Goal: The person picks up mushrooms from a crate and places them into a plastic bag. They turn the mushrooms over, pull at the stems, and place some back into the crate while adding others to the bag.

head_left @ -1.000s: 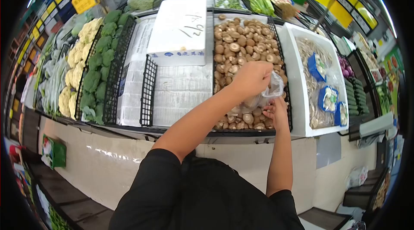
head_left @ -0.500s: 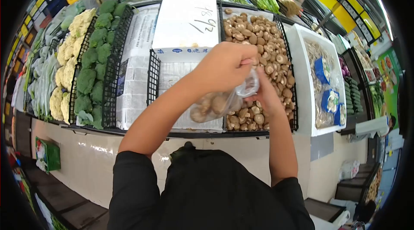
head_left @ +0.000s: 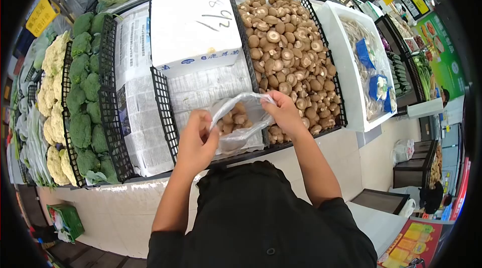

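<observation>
Plastic bag: a clear bag (head_left: 257,112), its mouth spread wide toward the viewer, in front of the person's chest, over the near end of the newspaper-lined section; whether its base rests there cannot be told.
Inside the bag: several brown mushrooms (head_left: 233,120), gathered toward its left side.
Right hand: the right hand (head_left: 287,116) is at the bag's right edge, thumb and forefinger clamped on the rim.
Left hand: the left hand (head_left: 197,142) is at the opposite edge, fingers curled, a gap showing between thumb and forefinger; whether the fingertips pinch the plastic cannot be told.
Newspaper: printed sheets (head_left: 201,87) line the section beneath and behind the bag.
White box: a foam box (head_left: 196,22) with handwritten figures on top sits just beyond the bag.
Loose mushrooms: a large heap (head_left: 286,57) fills the section right of the bag, beside a black mesh divider (head_left: 245,42).
Far right: an open white foam tray (head_left: 334,42) holds pale mushrooms and blue packs (head_left: 365,53).
Left side: rows of broccoli (head_left: 80,99) and cauliflower (head_left: 54,87).
Floor: a green basket (head_left: 73,220) at lower left.
</observation>
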Demonstrator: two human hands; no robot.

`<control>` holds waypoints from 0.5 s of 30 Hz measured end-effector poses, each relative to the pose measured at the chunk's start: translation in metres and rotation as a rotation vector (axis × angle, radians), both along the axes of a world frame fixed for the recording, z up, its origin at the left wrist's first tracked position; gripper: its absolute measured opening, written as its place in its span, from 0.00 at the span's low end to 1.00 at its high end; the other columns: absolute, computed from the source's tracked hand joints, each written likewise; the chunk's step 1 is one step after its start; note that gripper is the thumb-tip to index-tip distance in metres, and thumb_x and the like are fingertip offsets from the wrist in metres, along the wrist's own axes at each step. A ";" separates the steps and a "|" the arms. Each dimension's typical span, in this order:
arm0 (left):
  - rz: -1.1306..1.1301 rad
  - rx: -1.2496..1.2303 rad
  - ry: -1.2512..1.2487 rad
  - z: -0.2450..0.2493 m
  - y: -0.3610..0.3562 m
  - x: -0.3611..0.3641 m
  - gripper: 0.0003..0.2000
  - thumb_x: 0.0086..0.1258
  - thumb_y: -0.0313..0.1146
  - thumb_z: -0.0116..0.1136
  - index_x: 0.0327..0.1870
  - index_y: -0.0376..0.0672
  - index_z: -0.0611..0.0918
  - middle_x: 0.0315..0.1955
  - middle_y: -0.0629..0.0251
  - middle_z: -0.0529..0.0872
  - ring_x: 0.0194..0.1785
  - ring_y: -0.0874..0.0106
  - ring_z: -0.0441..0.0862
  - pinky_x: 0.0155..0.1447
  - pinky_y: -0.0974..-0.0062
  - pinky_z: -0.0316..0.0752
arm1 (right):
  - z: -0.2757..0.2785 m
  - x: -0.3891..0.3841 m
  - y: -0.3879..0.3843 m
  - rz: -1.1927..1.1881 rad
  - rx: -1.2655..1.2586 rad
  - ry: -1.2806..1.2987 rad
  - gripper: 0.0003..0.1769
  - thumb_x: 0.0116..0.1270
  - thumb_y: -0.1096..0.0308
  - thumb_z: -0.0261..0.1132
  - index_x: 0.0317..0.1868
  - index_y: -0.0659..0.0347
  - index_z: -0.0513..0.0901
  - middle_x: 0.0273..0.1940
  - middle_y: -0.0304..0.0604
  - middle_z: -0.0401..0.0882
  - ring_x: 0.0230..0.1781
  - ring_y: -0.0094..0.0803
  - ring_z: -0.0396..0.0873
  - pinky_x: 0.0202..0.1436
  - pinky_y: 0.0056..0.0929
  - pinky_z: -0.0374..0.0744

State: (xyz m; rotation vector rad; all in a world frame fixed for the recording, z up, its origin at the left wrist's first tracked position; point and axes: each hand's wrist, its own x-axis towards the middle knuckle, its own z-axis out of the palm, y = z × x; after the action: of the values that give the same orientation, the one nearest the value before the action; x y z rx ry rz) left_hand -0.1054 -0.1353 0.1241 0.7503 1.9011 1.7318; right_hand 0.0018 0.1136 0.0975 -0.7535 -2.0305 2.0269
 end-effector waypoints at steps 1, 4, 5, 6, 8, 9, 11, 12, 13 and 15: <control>0.007 0.001 -0.071 -0.011 -0.006 0.003 0.11 0.73 0.18 0.55 0.50 0.41 0.69 0.22 0.73 0.75 0.22 0.83 0.71 0.26 0.81 0.65 | -0.001 0.005 -0.003 0.000 0.000 -0.016 0.04 0.75 0.70 0.64 0.45 0.60 0.83 0.31 0.24 0.76 0.29 0.11 0.67 0.31 0.16 0.65; 0.013 -0.004 -0.265 -0.025 -0.019 0.009 0.17 0.71 0.19 0.56 0.58 0.40 0.69 0.20 0.74 0.75 0.21 0.84 0.70 0.26 0.80 0.62 | -0.003 0.017 -0.012 -0.001 -0.028 -0.044 0.03 0.75 0.70 0.65 0.45 0.60 0.83 0.30 0.22 0.72 0.29 0.09 0.64 0.30 0.16 0.63; 0.012 -0.050 -0.270 -0.027 -0.022 0.010 0.17 0.71 0.19 0.56 0.58 0.40 0.69 0.20 0.73 0.75 0.21 0.84 0.70 0.27 0.80 0.63 | -0.001 0.022 -0.014 0.000 -0.025 -0.064 0.03 0.75 0.70 0.65 0.45 0.60 0.83 0.30 0.22 0.71 0.28 0.09 0.64 0.30 0.16 0.62; 0.014 -0.094 -0.270 -0.030 -0.025 0.010 0.18 0.70 0.20 0.57 0.58 0.40 0.70 0.19 0.73 0.75 0.21 0.84 0.70 0.27 0.79 0.64 | -0.004 0.027 -0.013 0.025 0.035 -0.056 0.03 0.74 0.72 0.64 0.45 0.60 0.83 0.28 0.21 0.69 0.26 0.09 0.62 0.28 0.16 0.60; -0.021 -0.271 -0.121 -0.043 -0.030 0.003 0.16 0.68 0.23 0.60 0.56 0.39 0.75 0.22 0.68 0.78 0.25 0.78 0.74 0.30 0.74 0.70 | 0.006 0.033 -0.015 0.112 0.001 -0.013 0.03 0.73 0.73 0.63 0.45 0.60 0.82 0.27 0.20 0.68 0.25 0.09 0.61 0.27 0.16 0.59; -0.037 -0.296 -0.043 -0.042 -0.028 0.000 0.15 0.67 0.23 0.60 0.55 0.39 0.76 0.24 0.66 0.80 0.26 0.76 0.76 0.32 0.73 0.71 | 0.014 0.037 -0.017 0.155 -0.019 0.009 0.04 0.73 0.74 0.63 0.45 0.60 0.82 0.26 0.20 0.67 0.24 0.09 0.61 0.26 0.17 0.59; -0.072 -0.349 0.118 -0.034 -0.021 -0.005 0.13 0.67 0.25 0.61 0.52 0.39 0.79 0.28 0.63 0.82 0.30 0.72 0.78 0.36 0.70 0.74 | 0.021 0.040 -0.023 0.213 -0.040 0.040 0.08 0.69 0.76 0.62 0.45 0.59 0.83 0.25 0.21 0.66 0.23 0.10 0.61 0.25 0.18 0.59; -0.099 -0.389 0.112 -0.025 -0.015 -0.008 0.13 0.67 0.27 0.64 0.51 0.39 0.81 0.33 0.61 0.84 0.34 0.69 0.80 0.41 0.69 0.77 | 0.022 0.044 -0.022 0.257 -0.037 0.055 0.08 0.68 0.77 0.62 0.46 0.59 0.83 0.25 0.21 0.66 0.23 0.11 0.62 0.25 0.18 0.59; -0.115 -0.385 0.132 -0.025 -0.010 -0.010 0.14 0.67 0.28 0.65 0.52 0.38 0.81 0.33 0.61 0.84 0.34 0.69 0.80 0.41 0.70 0.78 | 0.025 0.046 -0.021 0.300 -0.024 0.077 0.09 0.67 0.77 0.62 0.46 0.58 0.84 0.24 0.22 0.66 0.23 0.11 0.62 0.25 0.19 0.59; -0.141 -0.357 0.193 -0.030 0.005 -0.016 0.15 0.67 0.30 0.67 0.53 0.38 0.81 0.33 0.62 0.84 0.34 0.70 0.81 0.42 0.70 0.78 | 0.016 0.051 -0.016 0.410 -0.065 0.151 0.09 0.66 0.78 0.61 0.43 0.59 0.84 0.24 0.23 0.70 0.24 0.11 0.64 0.28 0.18 0.62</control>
State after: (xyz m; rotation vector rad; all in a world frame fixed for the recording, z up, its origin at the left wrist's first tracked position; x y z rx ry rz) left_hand -0.1215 -0.1305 0.0945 0.9108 2.1487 1.2257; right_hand 0.0528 0.0976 0.1139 -0.1903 -2.1766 2.2850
